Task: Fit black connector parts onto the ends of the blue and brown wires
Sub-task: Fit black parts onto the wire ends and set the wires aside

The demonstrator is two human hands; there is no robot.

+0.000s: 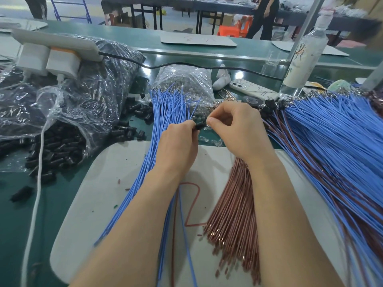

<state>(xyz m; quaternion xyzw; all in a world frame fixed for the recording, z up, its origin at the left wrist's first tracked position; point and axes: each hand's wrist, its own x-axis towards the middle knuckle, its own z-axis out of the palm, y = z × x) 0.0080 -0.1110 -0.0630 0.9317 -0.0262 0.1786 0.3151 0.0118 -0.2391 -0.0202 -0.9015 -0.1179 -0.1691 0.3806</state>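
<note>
My left hand [178, 146] pinches a small black connector [200, 124] above the white mat [99, 183]. My right hand [236, 127] pinches at the connector's right end from the other side. A single blue wire [186, 241] and a single brown wire [173, 235] hang down from under my hands. A bundle of blue wires [157, 125] lies to the left of my hands. Under my right forearm lies a bundle of brown wires [234, 208]. Loose black connectors [134, 123] spill from a plastic bag [68, 121] at the left.
A big heap of blue and brown wires with fitted connectors [331, 146] fills the right side. A clear bag of small parts [186, 79], a phone [252, 89], a tape roll [250, 100] and a water bottle [304, 54] stand behind. A white cable [37, 183] runs down the left.
</note>
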